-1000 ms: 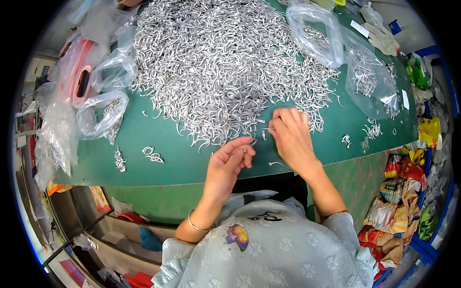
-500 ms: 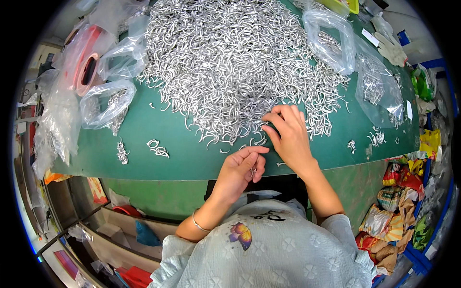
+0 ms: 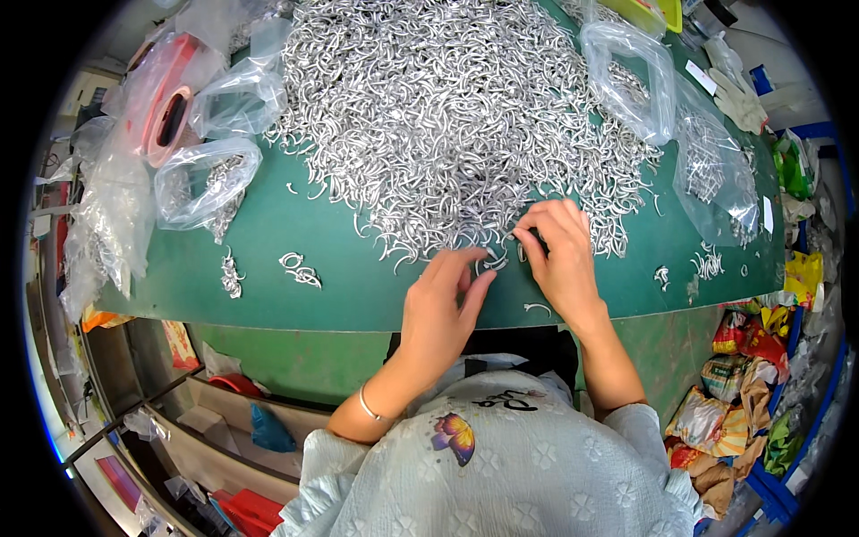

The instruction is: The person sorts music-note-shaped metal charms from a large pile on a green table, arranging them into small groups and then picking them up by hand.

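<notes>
A big heap of small curved silvery metal pieces [image 3: 429,125] covers the middle of the green table [image 3: 358,295]. My left hand [image 3: 438,304] is at the heap's near edge, thumb and forefinger apart. Its fingertips reach to a few loose curved pieces [image 3: 495,261] on the table; its palm is hidden from above. My right hand [image 3: 565,259] hovers just right of those pieces with forefinger and thumb pinched together at the heap's edge. A small end of a metal piece seems to show at that pinch. One single curved piece [image 3: 537,308] lies near the table's front edge.
Small piles of pieces lie left [image 3: 300,269] and right [image 3: 708,261]. Clear plastic bags holding pieces stand at the left [image 3: 204,183] and right [image 3: 716,170]. A red-and-pink object [image 3: 168,112] sits under plastic far left. Shelves with packages [image 3: 716,416] line the right side.
My left hand has moved forward and its thumb and forefinger have spread toward the loose pieces. My right hand has shifted slightly right in the picture, still pinching.
</notes>
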The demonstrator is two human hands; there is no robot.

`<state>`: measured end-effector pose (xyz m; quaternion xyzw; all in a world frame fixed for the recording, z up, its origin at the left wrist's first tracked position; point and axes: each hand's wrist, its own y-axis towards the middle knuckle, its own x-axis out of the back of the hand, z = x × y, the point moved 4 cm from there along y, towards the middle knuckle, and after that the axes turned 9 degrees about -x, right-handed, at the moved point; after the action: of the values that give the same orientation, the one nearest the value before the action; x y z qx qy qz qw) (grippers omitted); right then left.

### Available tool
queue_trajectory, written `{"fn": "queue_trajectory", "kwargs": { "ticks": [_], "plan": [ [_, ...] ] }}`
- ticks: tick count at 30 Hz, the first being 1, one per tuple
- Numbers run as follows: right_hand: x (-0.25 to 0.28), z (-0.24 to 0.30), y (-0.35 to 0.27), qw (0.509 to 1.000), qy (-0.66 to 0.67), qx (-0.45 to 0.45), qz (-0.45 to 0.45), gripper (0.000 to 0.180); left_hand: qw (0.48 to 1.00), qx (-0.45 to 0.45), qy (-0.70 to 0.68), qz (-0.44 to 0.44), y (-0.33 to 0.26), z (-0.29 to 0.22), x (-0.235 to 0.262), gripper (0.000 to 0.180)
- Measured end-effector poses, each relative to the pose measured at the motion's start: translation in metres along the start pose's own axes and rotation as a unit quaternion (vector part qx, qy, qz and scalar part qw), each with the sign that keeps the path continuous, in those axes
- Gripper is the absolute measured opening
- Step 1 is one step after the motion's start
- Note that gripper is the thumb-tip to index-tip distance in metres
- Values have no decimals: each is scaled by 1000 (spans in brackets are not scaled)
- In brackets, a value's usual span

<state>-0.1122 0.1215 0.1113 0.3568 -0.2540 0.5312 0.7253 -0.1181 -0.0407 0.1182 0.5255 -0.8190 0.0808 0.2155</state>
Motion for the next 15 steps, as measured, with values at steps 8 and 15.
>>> {"fn": "queue_trajectory", "kwargs": {
  "ticks": [8, 15],
  "plan": [
    [31, -18, -15, 997, 27, -64, -20, 9, 958, -108, 261, 46, 37, 3, -33, 17],
    [77, -51, -33, 987, -26, -152, -37, 8, 989, -89, 121, 1, 37, 9, -20, 12]
  ]
}}
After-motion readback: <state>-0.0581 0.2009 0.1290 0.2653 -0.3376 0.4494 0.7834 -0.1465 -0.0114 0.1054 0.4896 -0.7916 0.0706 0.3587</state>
